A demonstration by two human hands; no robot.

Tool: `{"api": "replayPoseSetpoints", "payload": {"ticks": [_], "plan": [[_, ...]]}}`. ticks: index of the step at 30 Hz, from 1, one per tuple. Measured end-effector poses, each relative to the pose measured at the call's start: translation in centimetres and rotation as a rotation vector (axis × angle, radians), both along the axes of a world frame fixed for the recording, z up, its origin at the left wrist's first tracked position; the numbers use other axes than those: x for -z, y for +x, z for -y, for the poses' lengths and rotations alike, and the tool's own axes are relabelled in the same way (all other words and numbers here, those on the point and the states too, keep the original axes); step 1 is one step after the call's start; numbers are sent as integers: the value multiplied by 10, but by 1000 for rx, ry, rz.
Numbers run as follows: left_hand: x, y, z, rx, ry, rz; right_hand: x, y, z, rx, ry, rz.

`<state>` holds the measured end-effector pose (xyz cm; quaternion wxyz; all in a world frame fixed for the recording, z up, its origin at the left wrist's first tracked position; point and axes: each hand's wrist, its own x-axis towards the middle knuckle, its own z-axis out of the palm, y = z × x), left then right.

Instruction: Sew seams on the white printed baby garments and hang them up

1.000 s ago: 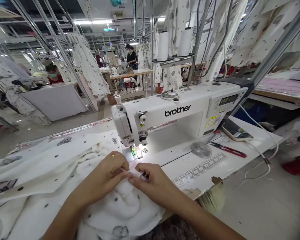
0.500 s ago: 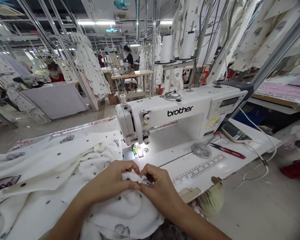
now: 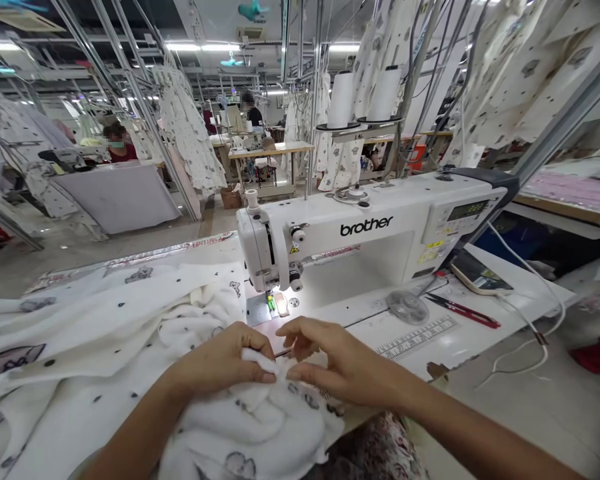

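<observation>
White printed fabric [image 3: 260, 427] with dark spots and small animal figures lies bunched in front of me and spreads across the left of the table. My left hand [image 3: 225, 363] pinches a fold of it between thumb and fingers. Close on its right, my right hand [image 3: 330, 357] has thumb and fingers apart, the thumb at the edge of the bunched cloth. Beyond both hands stands a white sewing machine [image 3: 365, 227]. Its lit needle area, with a green presser foot part [image 3: 271, 303], is just past my fingertips.
Red-handled thread snips [image 3: 465, 311], a phone [image 3: 481, 272] and a clear round bobbin-like disc [image 3: 409, 307] lie on the table's right side, near a printed ruler [image 3: 417, 338]. Thread cones [image 3: 341, 100] stand behind the machine. Two people work farther back.
My right hand has loosened its pinch on the fabric and opened, shifting slightly right. My left hand keeps its hold. The view has moved a little.
</observation>
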<state>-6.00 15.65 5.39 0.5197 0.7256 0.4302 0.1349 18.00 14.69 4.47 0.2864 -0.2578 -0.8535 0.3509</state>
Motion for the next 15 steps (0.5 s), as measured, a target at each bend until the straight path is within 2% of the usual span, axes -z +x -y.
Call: {"api": "replayPoseSetpoints", "payload": {"ticks": [4,5,7,8,10,15], "plan": [[5,0,-5,-15,-84,42,-1,1,-36,-160,969,74],[6,0,-6,-22,-101,60,1,-3,-42,-231,1164,76],[10,0,-8,-34,-122,93,7,-13,-52,-385,1421,27],[11,0,-10,-40,-127,108,11,-17,-55,-441,1492,-24],[15,0,-12,-47,-160,124,16,-25,-58,-506,1536,-123],[14,-5,-21,-17,-265,101,24,-24,-62,-447,1472,-181]]}}
